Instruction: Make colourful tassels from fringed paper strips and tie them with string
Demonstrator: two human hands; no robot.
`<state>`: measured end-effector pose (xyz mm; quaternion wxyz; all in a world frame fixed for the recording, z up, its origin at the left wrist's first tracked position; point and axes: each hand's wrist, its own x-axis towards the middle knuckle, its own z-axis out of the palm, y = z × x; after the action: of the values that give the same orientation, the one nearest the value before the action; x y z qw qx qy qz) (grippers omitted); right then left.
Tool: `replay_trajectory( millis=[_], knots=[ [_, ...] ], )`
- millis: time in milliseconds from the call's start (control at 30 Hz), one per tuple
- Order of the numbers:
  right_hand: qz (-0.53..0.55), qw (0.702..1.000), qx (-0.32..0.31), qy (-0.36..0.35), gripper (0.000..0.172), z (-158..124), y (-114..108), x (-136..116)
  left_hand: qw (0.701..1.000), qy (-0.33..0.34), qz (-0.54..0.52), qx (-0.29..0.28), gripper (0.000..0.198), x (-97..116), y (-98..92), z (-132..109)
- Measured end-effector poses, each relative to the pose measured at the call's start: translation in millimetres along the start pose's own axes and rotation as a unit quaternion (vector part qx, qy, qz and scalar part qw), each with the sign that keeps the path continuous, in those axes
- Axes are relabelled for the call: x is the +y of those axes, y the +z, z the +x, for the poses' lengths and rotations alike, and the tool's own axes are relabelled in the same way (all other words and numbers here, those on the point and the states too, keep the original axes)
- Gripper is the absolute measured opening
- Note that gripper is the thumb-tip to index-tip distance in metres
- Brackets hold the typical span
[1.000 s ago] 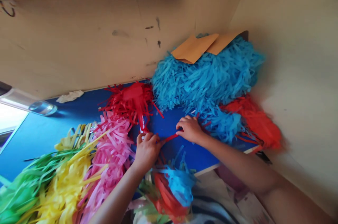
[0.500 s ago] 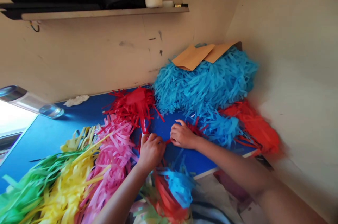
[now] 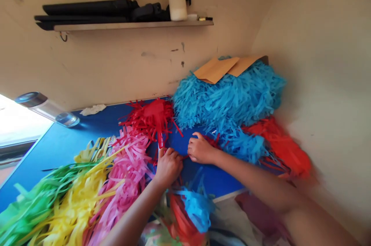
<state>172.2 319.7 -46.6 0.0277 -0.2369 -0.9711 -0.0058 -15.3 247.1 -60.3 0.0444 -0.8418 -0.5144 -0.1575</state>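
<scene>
My left hand and my right hand meet over the blue table, both pinched on a short red paper strip between them. Just beyond the left hand lies a red fringe pile. A pink fringe pile lies to its left. The right hand rests against the edge of a big light-blue fringe heap.
Yellow fringe and green fringe spread at the lower left. An orange-red pile sits by the right wall. Brown envelopes top the blue heap. A clear bottle lies at left; a shelf hangs above.
My hands have come closer together, so the red strip between them shows much shorter. The view has tilted up, revealing more of the shelf.
</scene>
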Motion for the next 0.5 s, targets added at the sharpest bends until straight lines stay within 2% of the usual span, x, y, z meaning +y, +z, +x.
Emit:
replay_trajectory(
  millis=[67,167,233,400,500],
  knots=[
    [0.011,0.999,0.033,0.026,0.013,-1,2,-6,1.000,-0.009,0.005,0.017,0.020,1,1.5,-3],
    [-0.002,0.996,0.085,0.031,0.010,-3,13,-18,0.999,-0.013,0.015,0.030,0.023,1,1.3,-9],
    [-0.014,0.993,0.112,0.038,0.018,-8,22,-21,0.999,-0.006,0.022,0.030,0.021,0,1.1,-14],
    [0.005,0.981,0.190,0.034,0.023,-31,41,-9,0.999,0.024,0.022,0.023,0.026,-8,6.2,-31],
    [0.055,0.976,0.206,0.038,0.020,-39,45,-2,1.000,0.009,-0.015,0.015,0.026,-14,9.9,-38]
  ],
)
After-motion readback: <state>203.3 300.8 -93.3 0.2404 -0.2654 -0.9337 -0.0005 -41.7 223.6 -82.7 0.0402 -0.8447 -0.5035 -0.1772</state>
